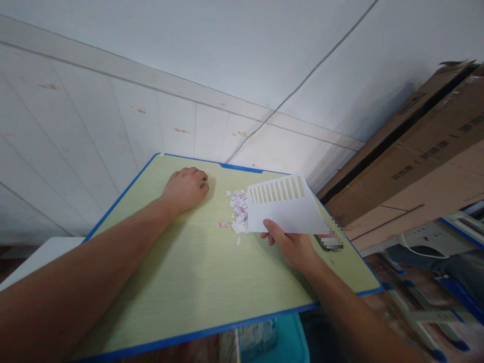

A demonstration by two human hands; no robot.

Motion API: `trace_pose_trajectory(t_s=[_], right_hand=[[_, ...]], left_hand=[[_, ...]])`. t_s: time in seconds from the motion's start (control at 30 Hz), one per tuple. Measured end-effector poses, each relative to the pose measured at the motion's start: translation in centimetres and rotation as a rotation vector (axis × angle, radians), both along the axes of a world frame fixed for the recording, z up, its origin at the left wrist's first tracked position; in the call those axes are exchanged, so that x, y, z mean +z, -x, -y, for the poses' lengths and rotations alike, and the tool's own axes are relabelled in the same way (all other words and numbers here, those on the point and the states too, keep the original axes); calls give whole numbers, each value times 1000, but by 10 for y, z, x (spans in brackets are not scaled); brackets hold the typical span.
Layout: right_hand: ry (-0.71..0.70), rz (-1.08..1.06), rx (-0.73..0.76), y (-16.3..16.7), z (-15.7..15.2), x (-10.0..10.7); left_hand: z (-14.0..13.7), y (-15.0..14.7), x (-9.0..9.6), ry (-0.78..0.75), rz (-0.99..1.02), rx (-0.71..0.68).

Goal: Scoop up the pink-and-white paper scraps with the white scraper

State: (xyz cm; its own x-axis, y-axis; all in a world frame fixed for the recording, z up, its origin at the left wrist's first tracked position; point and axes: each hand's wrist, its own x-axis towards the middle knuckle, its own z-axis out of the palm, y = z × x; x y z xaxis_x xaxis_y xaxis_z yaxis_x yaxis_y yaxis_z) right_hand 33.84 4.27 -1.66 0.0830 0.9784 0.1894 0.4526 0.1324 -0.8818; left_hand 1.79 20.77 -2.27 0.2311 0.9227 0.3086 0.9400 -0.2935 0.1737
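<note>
My right hand point(293, 244) grips a flat white slotted panel point(280, 214) by its near edge, thumb on top and fingers curled underneath. A row of long slots runs along the panel's far side. Against its left edge lies a heap of small white and pink torn scraps point(239, 206), which look like paper. A few loose bits lie beside the heap. My left hand point(187, 187) rests on the table to the left of the scraps, apart from them. Its fingers are curled in, and nothing shows in them.
The pale yellow-green table point(181, 282) has blue edging and stands by a white wall point(212, 121). A partly pixelated dark object point(328, 242) lies near its right edge. Large cardboard boxes point(427, 151) lean at the right. Below the front edge is a turquoise bin point(291, 338).
</note>
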Motion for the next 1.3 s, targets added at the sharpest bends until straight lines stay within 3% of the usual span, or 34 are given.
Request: trace_pose_trajectory(t_s=[0.2, 0.37, 0.53, 0.63, 0.73, 0.93, 1.3], right_hand=[[1, -129, -102, -22, -41, 22], [95, -132, -125, -35, -76, 38], [56, -134, -92, -17, -41, 26], [33, -143, 45, 1, -6, 15], [50, -124, 73, 14, 13, 10], [146, -124, 98, 16, 12, 8], [116, -142, 61, 14, 27, 9]], left_hand=[[2, 0, 1, -8, 18, -7], [3, 0, 3, -1, 30, -1], [5, 0, 5, 14, 26, -7], [6, -1, 6, 16, 15, -15], [7, -2, 7, 12, 11, -15], [6, -1, 7, 18, -6, -3], [6, -1, 10, 53, -36, 10]])
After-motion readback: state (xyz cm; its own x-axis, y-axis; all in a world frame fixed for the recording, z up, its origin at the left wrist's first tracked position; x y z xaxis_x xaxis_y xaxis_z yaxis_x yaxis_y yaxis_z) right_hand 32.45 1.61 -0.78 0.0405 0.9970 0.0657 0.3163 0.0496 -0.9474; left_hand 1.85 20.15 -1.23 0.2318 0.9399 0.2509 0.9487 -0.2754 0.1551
